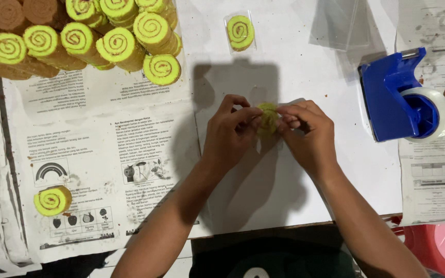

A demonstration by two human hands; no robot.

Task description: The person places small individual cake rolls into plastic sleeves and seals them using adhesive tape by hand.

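At table centre, left hand (230,135) and right hand (309,135) meet, fingertips of both pinched narrow on one green roll slice (268,119) held between them; slice partly hidden by fingers, looks wrapped in clear film, hard to tell. Slice sits over white table (294,77), inside the hands' shadow. Upper left: pile of green swirl rolls (114,44) on printed paper sheets (104,149), well apart from hands. Single loose slice (52,201) lower left on the paper. One bagged slice (240,32) above the hands. Empty clear bags (336,23) top right. Blue tape dispenser (400,98) right of right hand, near, not touching. Nothing blocks the hands.
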